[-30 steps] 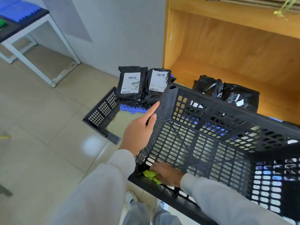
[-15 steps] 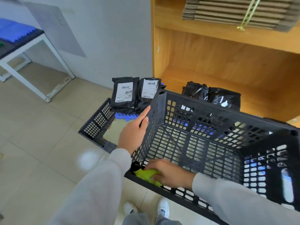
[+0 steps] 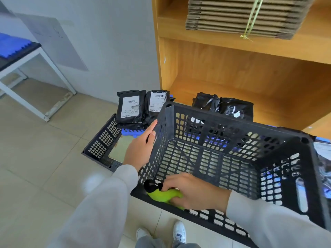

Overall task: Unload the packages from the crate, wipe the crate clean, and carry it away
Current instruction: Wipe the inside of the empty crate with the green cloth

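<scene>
A black perforated plastic crate is tilted toward me with nothing but my hand and cloth inside. My left hand grips its left wall from outside, thumb over the rim. Inside, my right hand holds a lime-green cloth against the near wall by the left corner. Black packages with white labels stand on a blue pallet behind the crate, and further black packages sit beyond its far rim.
A second black crate panel lies on the tiled floor to the left. A wooden shelf unit stands behind, with bundled flat cardboard on its upper shelf. A white-legged table is at far left. My shoes are below the crate.
My view has tipped upward, revealing more of the shelf. My right hand has slid the green cloth along the crate's near wall toward the left corner. My left hand keeps its grip.
</scene>
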